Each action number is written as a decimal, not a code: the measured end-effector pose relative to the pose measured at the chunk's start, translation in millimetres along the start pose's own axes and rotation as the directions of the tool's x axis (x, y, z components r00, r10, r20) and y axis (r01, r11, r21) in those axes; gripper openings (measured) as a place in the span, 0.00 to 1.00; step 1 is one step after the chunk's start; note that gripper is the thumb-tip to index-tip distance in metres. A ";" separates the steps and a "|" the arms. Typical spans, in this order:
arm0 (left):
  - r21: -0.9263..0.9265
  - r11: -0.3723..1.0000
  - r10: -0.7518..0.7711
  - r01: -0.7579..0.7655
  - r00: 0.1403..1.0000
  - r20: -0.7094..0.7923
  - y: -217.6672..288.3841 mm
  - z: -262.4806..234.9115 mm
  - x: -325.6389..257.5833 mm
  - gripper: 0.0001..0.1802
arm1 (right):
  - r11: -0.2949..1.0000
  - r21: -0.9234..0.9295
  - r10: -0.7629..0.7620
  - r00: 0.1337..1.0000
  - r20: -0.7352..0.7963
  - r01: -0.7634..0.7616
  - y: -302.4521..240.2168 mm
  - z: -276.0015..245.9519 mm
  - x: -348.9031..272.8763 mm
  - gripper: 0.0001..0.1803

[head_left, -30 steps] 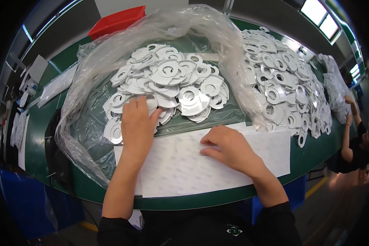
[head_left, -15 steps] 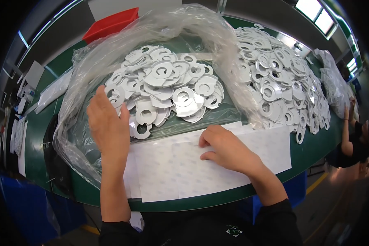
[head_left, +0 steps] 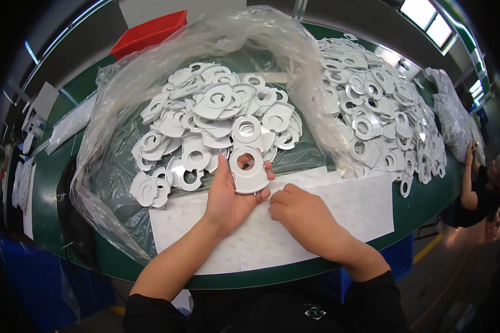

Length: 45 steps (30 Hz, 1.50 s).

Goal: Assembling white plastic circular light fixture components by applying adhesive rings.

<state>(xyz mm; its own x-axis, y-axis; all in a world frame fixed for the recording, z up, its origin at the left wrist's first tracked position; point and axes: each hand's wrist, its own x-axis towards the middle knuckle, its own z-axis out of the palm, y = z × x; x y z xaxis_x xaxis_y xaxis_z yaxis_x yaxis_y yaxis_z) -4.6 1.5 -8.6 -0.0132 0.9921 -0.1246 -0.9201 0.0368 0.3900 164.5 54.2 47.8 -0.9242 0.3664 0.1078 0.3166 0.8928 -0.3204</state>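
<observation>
A flat white plate (head_left: 248,180) with a round hole and a rounded end stands out in the middle, gripped by my left hand (head_left: 228,205). Thumb and fingers of that hand hold its edges, and some fingers are hidden behind it. Just right of the plate is my right hand (head_left: 305,219), its fingers curled into a pinch; what they hold, if anything, cannot be made out. Both hands are above white paper sheets (head_left: 228,258) with faint printed marks. Beyond them a heap of similar plates (head_left: 216,97) lies on a clear plastic bag (head_left: 128,94).
At the right a bigger heap of white plates (head_left: 366,125) covers the green table (head_left: 339,265). A red bin (head_left: 150,34) stands at the back left. Another person's arm (head_left: 469,177) shows at the far right, beside more plastic wrap (head_left: 453,114).
My left hand has come from the heap's left side to the middle, now holding a plate. Several plates lie where it was. My right hand's fingers have closed from a looser curl.
</observation>
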 end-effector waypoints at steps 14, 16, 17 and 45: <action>0.244 0.968 -0.005 0.057 0.978 -0.207 -6.4 22.5 -1.0 0.37 | 0.315 0.944 0.368 0.904 -0.218 0.100 13.0 -21.5 12.3 0.10; 0.297 0.952 -0.055 0.069 0.997 -0.054 -5.3 12.7 -1.8 0.37 | 0.288 0.951 0.438 0.868 -0.232 0.109 20.6 -7.6 19.7 0.10; 0.306 0.950 -0.047 0.058 0.998 -0.045 -6.0 12.3 -2.0 0.38 | 0.264 0.957 0.506 0.827 -0.243 0.120 23.7 -1.1 22.6 0.09; 0.285 0.954 -0.067 0.096 0.992 -0.108 -6.9 12.9 -0.4 0.32 | 0.195 0.980 0.493 0.861 -0.122 0.027 24.4 16.9 30.2 0.07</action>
<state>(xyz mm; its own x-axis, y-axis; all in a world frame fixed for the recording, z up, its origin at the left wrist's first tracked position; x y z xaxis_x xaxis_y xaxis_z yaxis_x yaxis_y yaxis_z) 6.9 2.3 0.5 0.0064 0.9685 -0.2488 -0.7674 0.1643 0.6198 140.7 82.6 27.3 -0.6138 0.7879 0.0498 -0.1729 -0.0726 -0.9823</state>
